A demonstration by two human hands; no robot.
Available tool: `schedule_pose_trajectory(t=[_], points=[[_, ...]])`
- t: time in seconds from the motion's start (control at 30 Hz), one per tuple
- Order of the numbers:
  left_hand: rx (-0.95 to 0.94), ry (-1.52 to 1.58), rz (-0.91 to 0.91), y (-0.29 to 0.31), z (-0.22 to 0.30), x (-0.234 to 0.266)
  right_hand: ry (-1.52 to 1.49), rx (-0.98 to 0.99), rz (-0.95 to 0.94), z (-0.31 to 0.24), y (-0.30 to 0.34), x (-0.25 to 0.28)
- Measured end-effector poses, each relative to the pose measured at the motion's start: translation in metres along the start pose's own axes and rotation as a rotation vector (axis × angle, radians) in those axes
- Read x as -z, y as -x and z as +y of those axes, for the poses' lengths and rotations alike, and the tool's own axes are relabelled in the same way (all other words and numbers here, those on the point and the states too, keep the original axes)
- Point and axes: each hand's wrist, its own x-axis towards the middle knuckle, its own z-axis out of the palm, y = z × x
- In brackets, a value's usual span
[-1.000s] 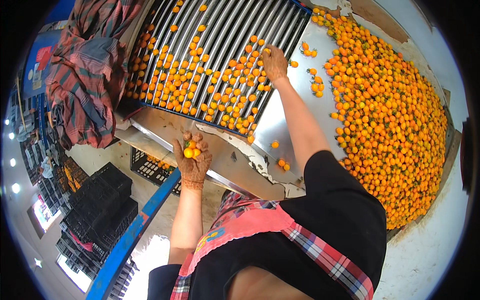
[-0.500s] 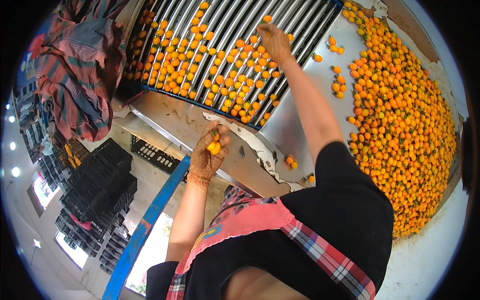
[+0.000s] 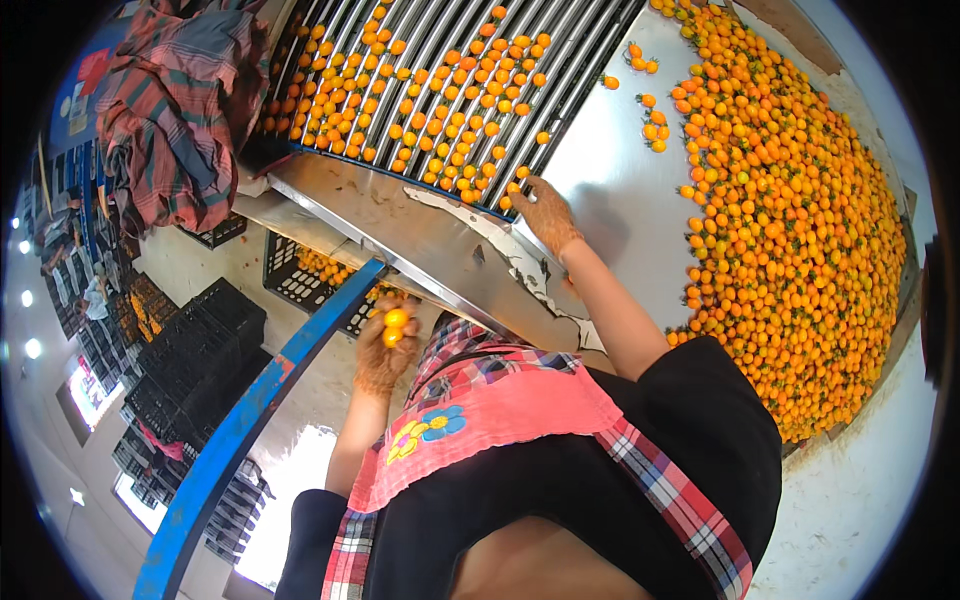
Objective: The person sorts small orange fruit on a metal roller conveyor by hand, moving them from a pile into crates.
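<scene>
My left hand [image 3: 385, 352], in a brownish, stained-looking glove, is curled around a few yellow-orange cherry tomatoes [image 3: 394, 326] low in front of the apron. My right hand [image 3: 548, 218] is at the near right corner of the metal roller conveyor [image 3: 572, 70]. Its thumb and finger are apart, close beside a few cherry tomatoes [image 3: 513, 187] at the conveyor's edge; whether they touch one is too small to tell. Many more orange and yellow tomatoes [image 3: 465, 120] lie spread over the rollers.
A big heap of cherry tomatoes [image 3: 790, 230] covers the right of the metal table [image 3: 600, 160]. Below my left hand's side stands a black crate [image 3: 285, 268] with tomatoes. A blue bar [image 3: 255, 420] crosses the lower left. Plaid cloth [image 3: 180, 120] hangs at upper left; stacked black crates [image 3: 200, 345] stand behind.
My right hand has come down from the middle of the rollers to the near right corner. My left hand has dropped lower and left, still with tomatoes in it. The view has shifted.
</scene>
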Motion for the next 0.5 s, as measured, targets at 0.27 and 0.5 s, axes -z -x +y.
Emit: schedule_pose_trajectory(t=[0.27, 0.5], points=[[-0.190, -0.566, 1.023, 0.049, 0.048, 0.043, -0.624, -0.176, -0.162, -0.011, -0.056, -0.090], [-0.096, -1.919, 0.441, -0.061, -0.011, -0.070, -0.273, -0.104, 0.350, 0.019, -0.017, 0.030]])
